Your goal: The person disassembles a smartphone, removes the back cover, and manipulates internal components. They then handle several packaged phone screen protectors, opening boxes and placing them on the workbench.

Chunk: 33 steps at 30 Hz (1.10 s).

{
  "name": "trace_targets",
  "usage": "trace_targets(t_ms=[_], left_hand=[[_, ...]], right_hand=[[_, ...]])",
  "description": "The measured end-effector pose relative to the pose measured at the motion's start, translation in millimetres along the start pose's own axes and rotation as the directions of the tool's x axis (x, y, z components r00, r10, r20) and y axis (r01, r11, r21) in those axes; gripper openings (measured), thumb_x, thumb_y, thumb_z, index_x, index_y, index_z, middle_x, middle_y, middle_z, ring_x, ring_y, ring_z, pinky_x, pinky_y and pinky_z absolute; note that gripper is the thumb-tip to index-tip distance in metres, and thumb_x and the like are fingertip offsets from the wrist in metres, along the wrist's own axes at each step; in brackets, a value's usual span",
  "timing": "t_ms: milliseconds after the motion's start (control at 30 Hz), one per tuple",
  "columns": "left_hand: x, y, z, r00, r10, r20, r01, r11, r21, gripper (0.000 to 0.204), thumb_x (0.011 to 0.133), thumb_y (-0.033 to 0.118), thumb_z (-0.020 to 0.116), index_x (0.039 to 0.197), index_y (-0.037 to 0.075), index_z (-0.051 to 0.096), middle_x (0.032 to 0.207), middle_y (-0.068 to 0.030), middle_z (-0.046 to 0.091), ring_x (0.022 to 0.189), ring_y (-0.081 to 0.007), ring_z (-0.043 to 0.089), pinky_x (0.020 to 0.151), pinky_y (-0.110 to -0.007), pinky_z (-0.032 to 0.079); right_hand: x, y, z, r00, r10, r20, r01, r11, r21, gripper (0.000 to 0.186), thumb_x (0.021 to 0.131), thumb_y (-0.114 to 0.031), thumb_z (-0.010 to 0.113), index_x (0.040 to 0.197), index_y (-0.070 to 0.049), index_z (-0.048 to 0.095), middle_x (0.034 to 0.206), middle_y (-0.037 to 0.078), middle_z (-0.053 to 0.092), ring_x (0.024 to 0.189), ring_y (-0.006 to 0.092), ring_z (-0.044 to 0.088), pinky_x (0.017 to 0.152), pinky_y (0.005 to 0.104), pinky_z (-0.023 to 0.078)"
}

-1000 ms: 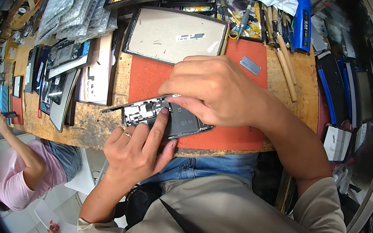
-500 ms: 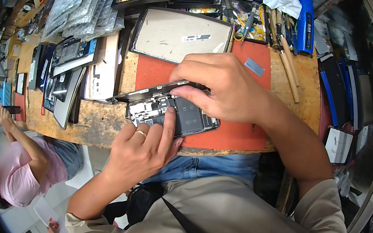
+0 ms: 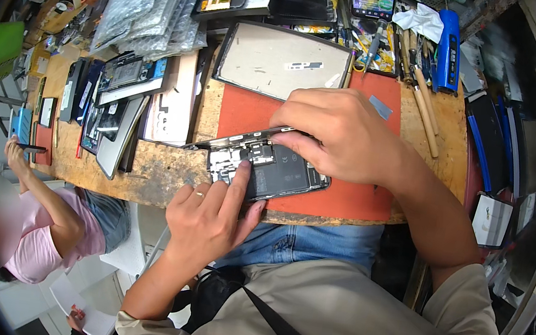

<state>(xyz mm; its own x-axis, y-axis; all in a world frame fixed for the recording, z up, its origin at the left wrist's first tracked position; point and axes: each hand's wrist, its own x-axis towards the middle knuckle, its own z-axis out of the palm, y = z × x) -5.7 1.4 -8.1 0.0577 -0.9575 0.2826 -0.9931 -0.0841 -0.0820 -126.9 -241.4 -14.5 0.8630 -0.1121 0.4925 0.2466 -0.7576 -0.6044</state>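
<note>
An opened smartphone (image 3: 284,175) lies at the bench's near edge, on an orange-red mat (image 3: 362,201). Its black battery and metal-shielded circuit board show. The phone's screen panel (image 3: 238,138) is tilted up along the far side, and my right hand (image 3: 344,134) pinches its right end between thumb and fingers. My left hand (image 3: 203,216), with a ring on one finger, reaches in from the near side. Its index fingertip presses on the inner parts beside the battery, while the thumb sits by the near edge of the phone. The curled fingers hide part of that edge.
Behind the phone lies a flat tablet-sized panel (image 3: 262,64). Bubble-wrapped packs (image 3: 147,0) and stacked device parts (image 3: 129,79) crowd the left. Wooden-handled tools (image 3: 426,114) and a blue electric tool (image 3: 447,52) lie back right. Another person (image 3: 46,232) in pink sits at left.
The view has shifted, so the bench appears farther right. My left index finger is straighter, with its tip farther left on the board. My right hand still holds up the screen panel.
</note>
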Motion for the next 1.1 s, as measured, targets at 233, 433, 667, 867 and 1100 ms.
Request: trace_targets(t_ms=[233,433,667,867,1100], left_hand=[[7.7,-10.8,-4.8,0.995,0.092,0.033,-0.091,0.996,-0.025,0.055,0.087,0.037,0.080,0.129,0.002,0.072,0.069,-0.0014,0.051,0.057,-0.0182,0.052,0.056,-0.034,0.039],[13.8,-15.2,-6.3,0.984,0.173,0.047,-0.174,0.985,0.013,0.049,0.090,0.037,0.076,0.121,-0.001,0.074,0.070,-0.0005,0.048,0.058,-0.0157,0.050,0.057,-0.033,0.038],[13.2,-13.9,-6.9,0.981,0.184,0.055,-0.183,0.983,-0.022,0.050,0.089,0.033,0.077,0.122,-0.004,0.073,0.069,-0.0009,0.047,0.057,-0.0159,0.051,0.056,-0.033,0.038],[8.5,-7.0,-4.7,0.996,0.074,0.052,-0.072,0.997,-0.036,0.055,0.088,0.035,0.077,0.131,0.000,0.072,0.065,-0.0011,0.050,0.051,-0.0181,0.048,0.054,-0.034,0.037],[14.5,-7.3,-5.2,0.997,-0.031,0.068,0.045,0.975,-0.217,0.036,0.088,0.018,0.079,0.121,0.005,0.073,0.069,-0.0074,0.062,0.052,-0.0254,0.056,0.053,-0.038,0.042]], right_hand=[[0.4,-0.9,-0.4,1.000,0.023,0.002,-0.023,1.000,0.021,0.016,0.086,-0.011,0.077,0.098,-0.005,0.068,0.088,0.013,0.067,0.082,0.0375,0.068,0.071,0.0472,0.054],[-1.9,-0.9,-1.2,1.000,0.017,0.026,-0.016,0.999,-0.039,0.015,0.086,-0.011,0.076,0.096,-0.004,0.067,0.086,0.013,0.066,0.081,0.0377,0.068,0.071,0.0478,0.054],[-0.9,2.6,3.5,0.999,-0.026,-0.038,0.027,1.000,0.002,0.016,0.086,-0.012,0.077,0.092,-0.004,0.064,0.083,0.013,0.064,0.078,0.0378,0.066,0.068,0.0479,0.052],[-1.0,1.8,2.0,1.000,-0.020,-0.007,0.020,0.999,-0.026,0.017,0.085,-0.011,0.077,0.090,-0.003,0.062,0.082,0.014,0.064,0.077,0.0387,0.067,0.069,0.0486,0.053],[-1.0,1.2,2.2,0.999,-0.033,-0.022,0.032,0.999,-0.043,0.022,0.086,-0.015,0.080,0.088,-0.003,0.061,0.081,0.014,0.065,0.078,0.0388,0.068,0.068,0.0484,0.053]])
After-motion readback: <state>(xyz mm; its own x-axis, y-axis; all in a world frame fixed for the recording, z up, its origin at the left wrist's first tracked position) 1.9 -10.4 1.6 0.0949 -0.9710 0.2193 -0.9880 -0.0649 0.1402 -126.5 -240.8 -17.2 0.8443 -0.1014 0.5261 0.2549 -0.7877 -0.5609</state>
